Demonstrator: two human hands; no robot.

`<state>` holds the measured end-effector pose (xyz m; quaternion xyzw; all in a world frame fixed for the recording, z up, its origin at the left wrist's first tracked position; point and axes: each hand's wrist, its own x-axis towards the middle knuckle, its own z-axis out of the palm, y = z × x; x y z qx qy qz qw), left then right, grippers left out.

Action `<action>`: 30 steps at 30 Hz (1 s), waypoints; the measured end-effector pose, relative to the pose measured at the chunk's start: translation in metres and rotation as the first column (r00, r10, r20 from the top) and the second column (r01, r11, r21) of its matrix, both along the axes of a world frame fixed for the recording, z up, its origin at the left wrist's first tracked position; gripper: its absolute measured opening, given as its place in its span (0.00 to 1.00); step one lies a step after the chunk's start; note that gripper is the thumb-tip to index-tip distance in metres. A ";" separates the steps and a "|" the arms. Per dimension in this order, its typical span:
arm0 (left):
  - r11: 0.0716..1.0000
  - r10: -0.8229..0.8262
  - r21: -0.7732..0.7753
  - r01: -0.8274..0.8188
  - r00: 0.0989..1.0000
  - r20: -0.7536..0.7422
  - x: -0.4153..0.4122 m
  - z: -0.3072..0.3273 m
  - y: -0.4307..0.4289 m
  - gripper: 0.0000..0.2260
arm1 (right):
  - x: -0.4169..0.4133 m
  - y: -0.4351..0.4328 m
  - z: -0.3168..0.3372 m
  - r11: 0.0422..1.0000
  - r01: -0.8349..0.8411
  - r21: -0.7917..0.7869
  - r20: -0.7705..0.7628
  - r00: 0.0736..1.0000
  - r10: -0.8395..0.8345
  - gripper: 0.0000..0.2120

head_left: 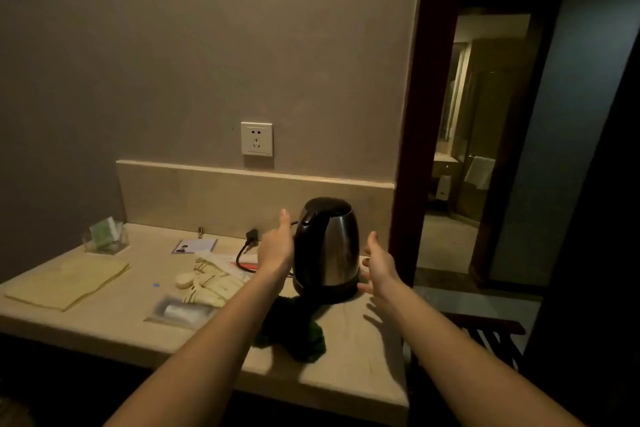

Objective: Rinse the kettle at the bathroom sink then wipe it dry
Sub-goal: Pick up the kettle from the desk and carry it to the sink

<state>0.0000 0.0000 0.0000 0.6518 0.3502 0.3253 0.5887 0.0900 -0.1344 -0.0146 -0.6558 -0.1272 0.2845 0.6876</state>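
Note:
A steel electric kettle (337,246) with a black lid and handle stands upright on its black base at the right end of a beige counter (346,357). My left hand (277,246) is open against the kettle's handle side, thumb raised. My right hand (379,267) is open just right of the kettle, fingers spread, not touching it. A dark green cloth (294,333) lies on the counter in front of the kettle, partly under my left forearm.
The kettle's black cord and plug (247,243) lie behind my left hand, under a wall socket (256,139). A yellow cloth (65,282), work gloves (211,279), a card (195,246) and a plastic holder (105,236) sit leftward. A doorway at right shows the lit bathroom (460,135) with a hanging white towel (479,172).

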 end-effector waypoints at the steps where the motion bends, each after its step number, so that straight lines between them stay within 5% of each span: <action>1: 0.999 -0.025 -0.036 0.026 1.000 0.007 0.006 -0.001 0.005 0.30 | 0.004 0.009 -0.001 0.999 0.033 0.001 -0.001 0.999 -0.033 0.28; 6: 0.988 -0.069 -0.131 0.076 0.996 0.057 0.036 -0.007 0.009 0.32 | 0.033 0.047 -0.015 0.996 0.082 -0.038 -0.069 0.994 -0.085 0.28; 12: 0.999 0.046 -0.030 -0.043 0.996 0.083 0.050 -0.010 0.011 0.29 | 0.049 0.065 -0.026 0.984 0.146 -0.102 -0.022 0.989 -0.149 0.27; 30: 0.989 -0.147 0.058 0.136 0.948 0.284 0.067 0.052 -0.043 0.28 | 0.081 0.015 0.010 0.910 0.363 0.200 0.002 0.929 -0.370 0.29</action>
